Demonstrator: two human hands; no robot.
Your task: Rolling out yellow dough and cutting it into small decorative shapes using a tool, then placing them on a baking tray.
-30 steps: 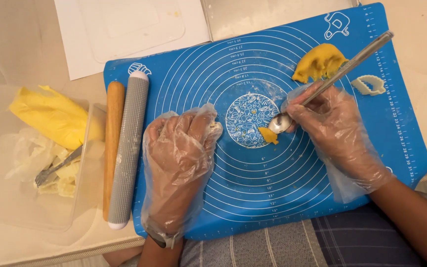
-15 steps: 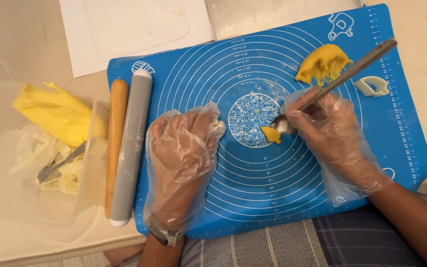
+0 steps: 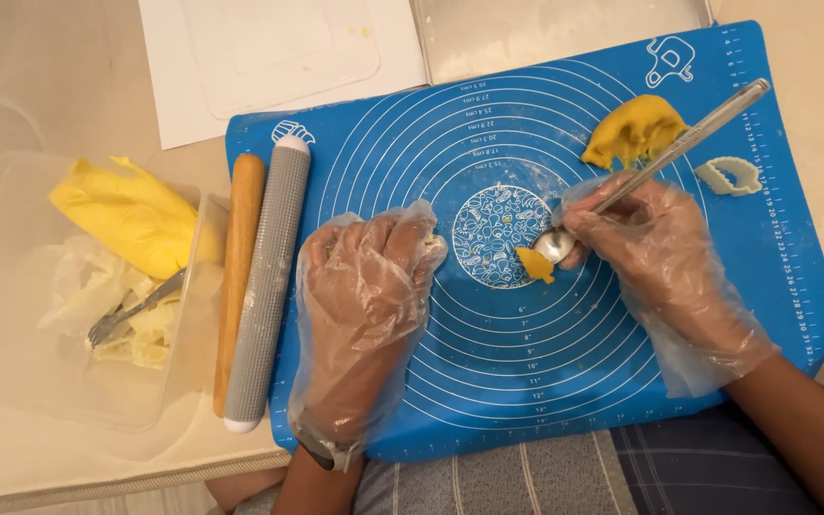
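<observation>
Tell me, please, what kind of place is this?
Probably a home kitchen or baking table. A blue baking mat covers the table, two rolling pins lie on its left edge, and yellow dough sits beside a small dough cutter.

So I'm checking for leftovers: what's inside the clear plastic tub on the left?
Inside the clear plastic tub lie a yellow dough lump, crumpled clear plastic wrap and a metal fork on pale scraps. Anything beneath the wrap is hidden.

Two rolling pins [image 3: 257, 286] left on the mat [image 3: 545, 381], tub [image 3: 11, 315] beyond them (fork [image 3: 131, 313] inside), dough lump [image 3: 633, 129] far right
</observation>
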